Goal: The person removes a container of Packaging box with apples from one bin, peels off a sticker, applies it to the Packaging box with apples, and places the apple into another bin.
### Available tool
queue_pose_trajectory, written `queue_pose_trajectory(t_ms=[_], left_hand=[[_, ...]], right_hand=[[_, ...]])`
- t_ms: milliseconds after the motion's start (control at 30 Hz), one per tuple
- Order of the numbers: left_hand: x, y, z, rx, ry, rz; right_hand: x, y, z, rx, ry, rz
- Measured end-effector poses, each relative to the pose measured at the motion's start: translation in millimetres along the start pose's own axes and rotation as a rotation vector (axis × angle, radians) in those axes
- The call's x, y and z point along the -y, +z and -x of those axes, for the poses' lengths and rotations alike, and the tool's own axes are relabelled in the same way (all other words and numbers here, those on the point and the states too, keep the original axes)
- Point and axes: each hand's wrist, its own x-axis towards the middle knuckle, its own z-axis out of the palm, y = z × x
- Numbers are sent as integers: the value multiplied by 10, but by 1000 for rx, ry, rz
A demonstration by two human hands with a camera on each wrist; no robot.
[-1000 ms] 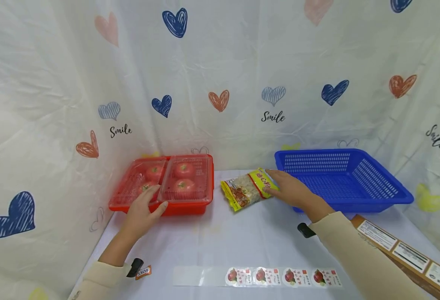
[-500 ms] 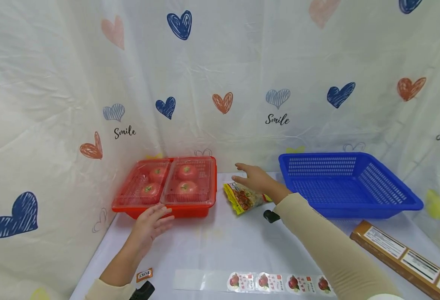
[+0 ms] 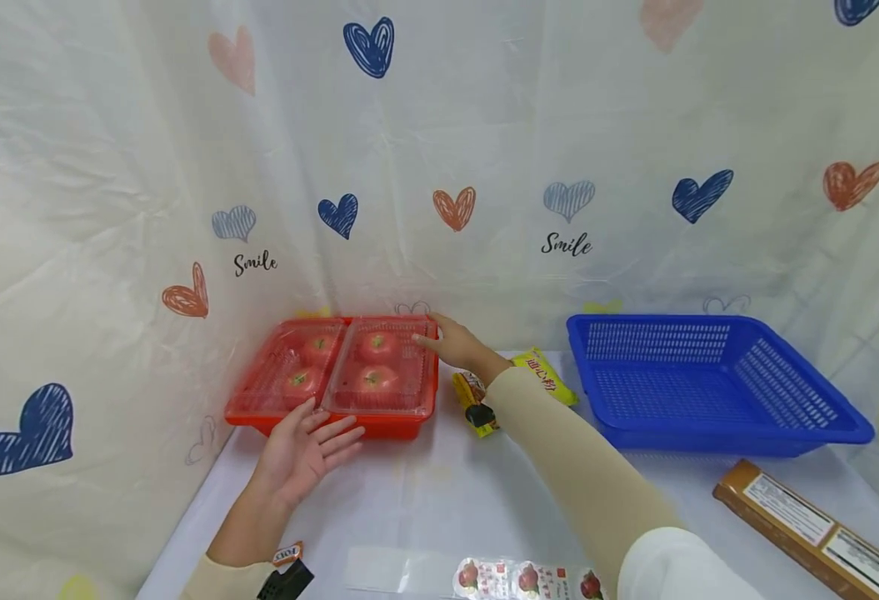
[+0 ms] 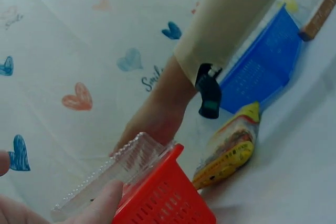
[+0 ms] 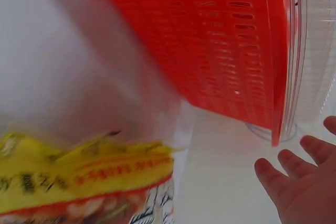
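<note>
A red plastic basket (image 3: 379, 427) stands at the back left of the table, holding two clear clamshell boxes side by side. Apples (image 3: 376, 379) show through the lids. My left hand (image 3: 297, 462) is palm up by the basket's front wall, fingers spread; contact is unclear. At the basket's back right corner is my right hand (image 3: 460, 343), beside the right clamshell box (image 3: 402, 396). In the right wrist view its fingers (image 5: 296, 165) are extended, apart from the rim. Beneath the right forearm lies a yellow food packet (image 4: 231, 150), partly hidden in the head view.
A blue basket (image 3: 709, 437) stands at the back right, with a long brown box (image 3: 806, 533) before it. A strip of apple stickers (image 3: 484, 577) lies along the front, and a small orange wrapper (image 3: 289, 553) sits by the left wrist. A heart-print curtain hangs behind.
My right hand has left the yellow packet and moved left to the red basket's back right corner. My left hand has dropped from the lids to the basket's front and turned palm up.
</note>
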Motion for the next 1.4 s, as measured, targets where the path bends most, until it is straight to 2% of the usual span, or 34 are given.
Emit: queue_pose_trajectory(t_ms=[133,200,467,733,900,1167,1300,1400], left_hand=[[-5,3,5,-14,-7,55],[2,11,-6,-19,-1,77],[63,91,-76,-70,71,111],[66,217,-238,-131,103,67],[54,264,-328,-137,104,9],[4,296,-329,-160,94,-38],[-47,309,-321,-157,117,-75],[-81,317,-314,-158,134,-103]], right_hand=[[54,65,-158,62,-34,-36],[103,65,-197,73,-27,-9],[160,52,-251,90,-2,14],[212,1,-267,29,-49,40],[244,-57,-285,-10,-71,19],[279,-193,-226,-34,-67,-21],[333,-293,-164,-55,-91,-95],[367,-373,-112,-63,-68,-116]])
